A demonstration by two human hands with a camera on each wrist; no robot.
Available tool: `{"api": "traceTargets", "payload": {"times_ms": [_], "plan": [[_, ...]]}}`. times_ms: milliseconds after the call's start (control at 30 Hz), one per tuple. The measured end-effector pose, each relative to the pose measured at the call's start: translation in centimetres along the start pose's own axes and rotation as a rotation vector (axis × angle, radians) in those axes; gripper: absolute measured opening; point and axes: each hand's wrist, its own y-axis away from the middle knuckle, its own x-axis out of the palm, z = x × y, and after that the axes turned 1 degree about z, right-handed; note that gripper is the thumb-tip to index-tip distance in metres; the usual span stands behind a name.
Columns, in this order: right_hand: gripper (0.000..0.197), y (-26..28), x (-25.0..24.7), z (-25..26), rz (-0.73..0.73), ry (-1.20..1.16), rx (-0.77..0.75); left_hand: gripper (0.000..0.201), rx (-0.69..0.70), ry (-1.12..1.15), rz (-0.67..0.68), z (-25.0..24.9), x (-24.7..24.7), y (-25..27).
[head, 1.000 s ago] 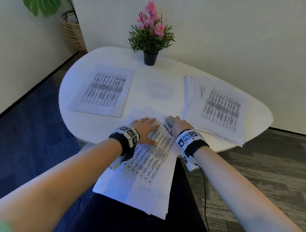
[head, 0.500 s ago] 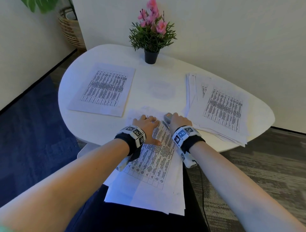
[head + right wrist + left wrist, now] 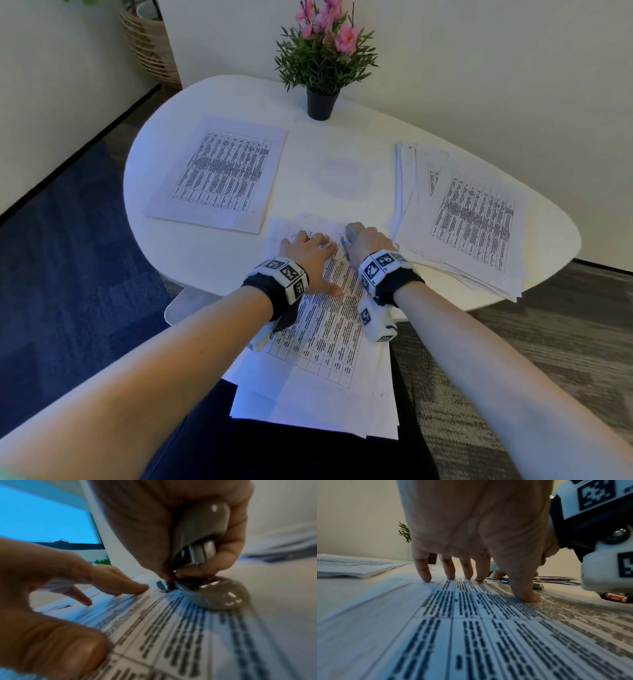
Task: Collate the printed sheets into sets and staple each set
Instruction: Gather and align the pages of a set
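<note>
Lying well out to the left of the left hand, one neat set of printed sheets is sitting squared up on the white table, and I am judging it finished, though no staple is showing at this size. The left hand is spreading its straight fingers and thumb flat on the set in work, pinning its far end to the table while the near end is hanging over the edge toward the lap. Just beside it, the right hand is curling around a grey stapler, whose mouth is closing over the far right corner of that set (the base is resting on the page in the right wrist view). Whether the staple is already in, I cannot tell. Beyond the right hand, a loose, fanned pile of unsorted sheets is waiting, so most of the collating is looking undone. Compared with a second ago, the set in work is lying straighter to the table edge, and the two hands are sitting closer together at its far end.
</note>
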Motion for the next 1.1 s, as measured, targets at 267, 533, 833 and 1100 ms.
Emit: {"api": "traceTargets", "payload": {"times_ms": [267, 533, 833, 1100], "plan": [[0.023, 0.0, 0.7, 0.6, -0.056, -0.04, 0.046, 0.105, -0.026, 0.024, -0.026, 0.0, 0.1, -0.1], [0.026, -0.9, -0.2, 1.1, -0.001, 0.031, -0.007, 0.109, -0.04, 0.023, -0.019, 0.0, 0.0, -0.3], [0.025, -2.0, -0.7, 1.5, -0.015, 0.038, -0.107, 0.109, -0.065, 0.013, -0.045, -0.3, -0.1, -0.3], [0.025, -2.4, -1.0, 2.5, -0.085, 0.105, -0.11, 0.111, -0.088, 0.008, -0.031, -0.4, -0.4, -0.5]]}}
